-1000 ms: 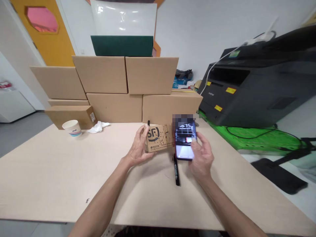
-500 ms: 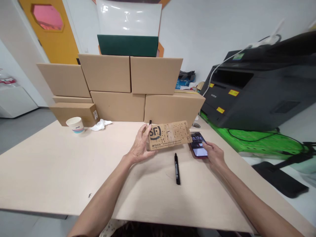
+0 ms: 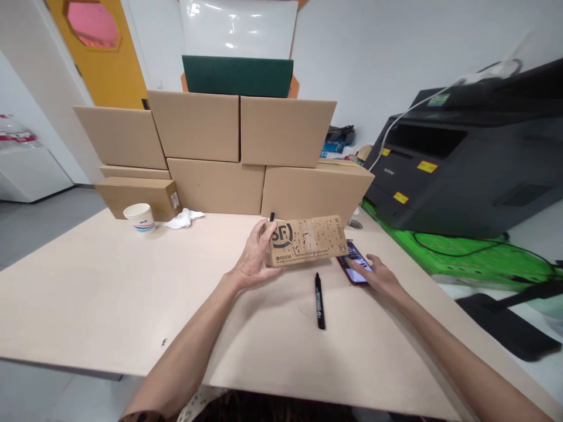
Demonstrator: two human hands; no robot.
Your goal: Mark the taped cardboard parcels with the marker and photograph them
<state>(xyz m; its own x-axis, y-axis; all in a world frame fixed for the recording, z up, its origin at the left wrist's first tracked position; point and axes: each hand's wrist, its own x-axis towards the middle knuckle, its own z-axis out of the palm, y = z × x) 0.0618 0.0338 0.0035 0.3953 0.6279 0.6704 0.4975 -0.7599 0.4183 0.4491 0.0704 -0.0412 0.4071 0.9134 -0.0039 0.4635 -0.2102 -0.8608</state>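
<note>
My left hand [image 3: 254,257] grips the left end of a small brown SF Express box [image 3: 310,239], tilted with its printed side toward me. A small black cap [image 3: 272,217] shows at the top of that hand. To the right, my right hand [image 3: 377,274] holds a phone [image 3: 357,275] with its screen lit, the thumb lying over the screen. The phone is beside the box's right end. A black marker [image 3: 319,302] lies on the table between my forearms.
Large cardboard boxes [image 3: 215,186] are stacked along the table's back edge, a green box [image 3: 237,76] on top. A paper cup [image 3: 139,217] and crumpled tissue [image 3: 183,218] stand at the left. A black printer [image 3: 444,170] is at the right.
My right thumb has moved left over the phone, and the phone's screen shows a different picture instead of the clock. The whole view has shifted slightly; my left hand still holds the box.
</note>
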